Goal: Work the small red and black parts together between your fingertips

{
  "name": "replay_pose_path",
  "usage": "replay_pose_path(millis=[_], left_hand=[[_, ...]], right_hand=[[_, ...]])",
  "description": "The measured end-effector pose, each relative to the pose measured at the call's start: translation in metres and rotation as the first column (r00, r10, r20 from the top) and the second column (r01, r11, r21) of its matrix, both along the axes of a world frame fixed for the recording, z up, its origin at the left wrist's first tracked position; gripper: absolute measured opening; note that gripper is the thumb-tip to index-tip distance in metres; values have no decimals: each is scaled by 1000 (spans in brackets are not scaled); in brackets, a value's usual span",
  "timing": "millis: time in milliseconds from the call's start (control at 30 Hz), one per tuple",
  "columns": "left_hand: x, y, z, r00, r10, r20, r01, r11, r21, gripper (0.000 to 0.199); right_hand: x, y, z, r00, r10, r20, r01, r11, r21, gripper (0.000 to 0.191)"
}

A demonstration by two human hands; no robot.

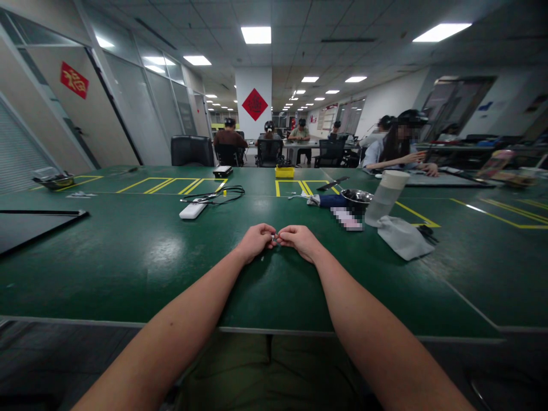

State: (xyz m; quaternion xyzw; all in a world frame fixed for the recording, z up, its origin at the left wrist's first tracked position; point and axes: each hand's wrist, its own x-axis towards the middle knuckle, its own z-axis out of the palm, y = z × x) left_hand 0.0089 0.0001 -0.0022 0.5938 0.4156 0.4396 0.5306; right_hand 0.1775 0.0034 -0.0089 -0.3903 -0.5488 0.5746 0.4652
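Observation:
Near the middle of the green table, my left hand and my right hand meet almost fingertip to fingertip. Both are closed in a pinch. Between them is a small, pale, shiny object, too small to name; the fingers of both hands grip it. A tiny light speck lies on the table just below my left hand.
A white power bank with black cables lies left. To the right are a metal bowl, a translucent bottle, a grey pouch and a blue item. A yellow tray stands further back. A person sits at the right.

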Motion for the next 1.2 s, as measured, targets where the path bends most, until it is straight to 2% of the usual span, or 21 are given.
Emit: replay_pose_path(millis=[133, 333, 767, 967, 1200], left_hand=[[0, 1, -2, 1000, -11, 18, 10, 1000, 16, 26], [-1, 3, -8, 998, -43, 54, 41, 998, 46, 26], [0, 3, -5, 1000, -20, -1, 20, 1000, -23, 23], [-1, 5, -8, 1000, -21, 14, 21, 999, -46, 19], [-1, 4, -6, 996, -20, 83, 26, 997, -72, 24]], right_hand=[[0, 3, -2, 1000, -22, -17, 21, 999, -49, 10], [0, 3, -2, 1000, -18, 21, 18, 1000, -17, 14], [-1, 1, 0, 999, -4, 38, 4, 1000, -4, 14], [0, 3, -3, 999, 1, 33, -2, 1000, 15, 15], [1, 2, -3, 999, 6, 47, -7, 1000, 22, 15]])
